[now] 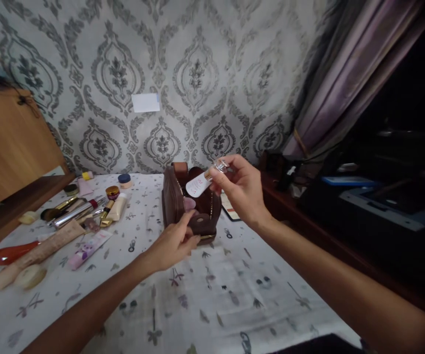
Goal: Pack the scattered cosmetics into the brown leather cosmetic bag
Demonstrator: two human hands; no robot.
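Bg: grey-patterned wallpaper point(196, 73), printed white cloth point(183, 300). White bottle point(198, 185) w/ clear cap in R hand point(240, 187), fingers closed on cap, above brown bag point(173, 196). L hand point(175, 243) partly open, at bag's near side, grip unclear. Cosmetics point(74, 214) on cloth, left.

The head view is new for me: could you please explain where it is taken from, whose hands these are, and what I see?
No robot here: these are a person's bare hands, seen by a camera on that person's head, looking forward and down. The right hand holds a white bottle by its clear end, above an open brown bag. The left hand is at the bag's near side. On the patterned cloth, to the left, lie tubes, a brush and jars.
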